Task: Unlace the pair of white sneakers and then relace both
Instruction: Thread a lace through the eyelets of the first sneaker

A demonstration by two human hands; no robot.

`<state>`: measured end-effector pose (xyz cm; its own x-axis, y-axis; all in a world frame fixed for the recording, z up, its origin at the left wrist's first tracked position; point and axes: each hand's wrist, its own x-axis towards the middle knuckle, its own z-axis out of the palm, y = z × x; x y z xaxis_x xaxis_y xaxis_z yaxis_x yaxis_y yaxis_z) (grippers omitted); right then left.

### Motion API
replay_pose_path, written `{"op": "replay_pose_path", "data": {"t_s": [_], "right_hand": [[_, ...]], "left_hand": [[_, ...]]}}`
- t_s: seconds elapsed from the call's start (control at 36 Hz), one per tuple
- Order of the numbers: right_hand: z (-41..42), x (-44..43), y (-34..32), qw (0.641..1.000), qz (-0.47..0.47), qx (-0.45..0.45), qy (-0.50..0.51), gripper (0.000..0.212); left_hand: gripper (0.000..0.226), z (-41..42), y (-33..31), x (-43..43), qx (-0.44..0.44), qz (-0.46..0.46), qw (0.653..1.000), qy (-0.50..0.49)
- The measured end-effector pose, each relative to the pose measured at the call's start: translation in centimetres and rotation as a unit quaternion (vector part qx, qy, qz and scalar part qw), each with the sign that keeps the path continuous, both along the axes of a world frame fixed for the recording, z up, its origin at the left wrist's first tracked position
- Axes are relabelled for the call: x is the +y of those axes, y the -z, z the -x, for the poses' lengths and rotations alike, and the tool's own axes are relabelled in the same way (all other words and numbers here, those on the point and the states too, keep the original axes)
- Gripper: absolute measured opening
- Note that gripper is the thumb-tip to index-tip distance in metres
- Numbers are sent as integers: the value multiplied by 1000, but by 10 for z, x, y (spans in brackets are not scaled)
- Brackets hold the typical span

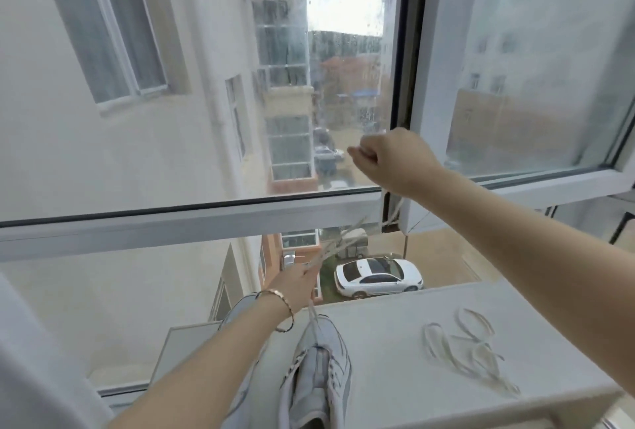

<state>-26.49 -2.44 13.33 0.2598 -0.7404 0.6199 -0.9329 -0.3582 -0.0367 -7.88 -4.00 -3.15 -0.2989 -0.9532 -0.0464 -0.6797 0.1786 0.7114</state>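
White sneakers (pixel 318 373), pale laces (pixel 470 353), gold bracelet (pixel 280 298), white car (pixel 378 277)

At lower centre the sneaker (pixel 319 370) has a matt cloth upper. The taut lace (pixel 330 246) and the loose lace (pixel 470 349) at lower right look flat and woven. The sill (pixel 388 332) is smooth and matt, the window frame (pixel 171 226) is smooth plastic, and the bracelet (pixel 280 298) is shiny metal.

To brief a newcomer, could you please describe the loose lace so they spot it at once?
Start at the white sill under the window. Right of the sneaker lies a loose lace in tangled loops. Unlike the taut lace above, it lies untouched.
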Motion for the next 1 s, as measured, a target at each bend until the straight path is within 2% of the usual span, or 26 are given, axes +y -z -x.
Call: {"op": "replay_pose_path", "data": {"t_s": [0.06, 0.11, 0.19, 0.28, 0.33, 0.39, 0.56, 0.64, 0.72, 0.81, 0.94, 1.0], "right_hand": [[-2, 1, 13, 997, -73, -31, -8, 48], [-6, 3, 28, 980, -184, -75, -19, 48], [-12, 6, 56, 932, -352, -89, -11, 37], [-21, 7, 86, 891, -433, -137, -15, 40], [-30, 9, 104, 876, -451, -169, -23, 43], [-41, 12, 123, 874, -458, -162, -21, 46], [-63, 13, 169, 879, -438, -187, 1, 23], [-64, 13, 185, 872, -455, -179, 33, 21], [-67, 16, 200, 860, -473, -188, 32, 31], [-72, 20, 208, 853, -467, -233, 19, 30], [-79, 19, 210, 864, -453, -218, 9, 14], [-78, 17, 212, 870, -445, -215, 0, 9]], "left_hand": [[55, 6, -12, -4, 51, -32, 998, 1], [49, 9, -23, -6, 112, -60, 992, -13], [42, 10, -39, -10, 182, -60, 981, -36], [36, 10, -49, -12, 214, -82, 973, -31], [37, 10, -50, -12, 216, -88, 972, -24], [41, 10, -48, -13, 218, -89, 971, -30], [43, 10, -29, -15, 289, -114, 947, -82], [34, 7, -17, -7, 310, -84, 944, -77], [31, 1, -10, 1, 326, -56, 942, -62], [30, -3, -11, 7, 332, -42, 941, -51], [26, -6, -18, 14, 329, -19, 943, -38], [22, -8, -14, 16, 296, -8, 952, -70]]}}
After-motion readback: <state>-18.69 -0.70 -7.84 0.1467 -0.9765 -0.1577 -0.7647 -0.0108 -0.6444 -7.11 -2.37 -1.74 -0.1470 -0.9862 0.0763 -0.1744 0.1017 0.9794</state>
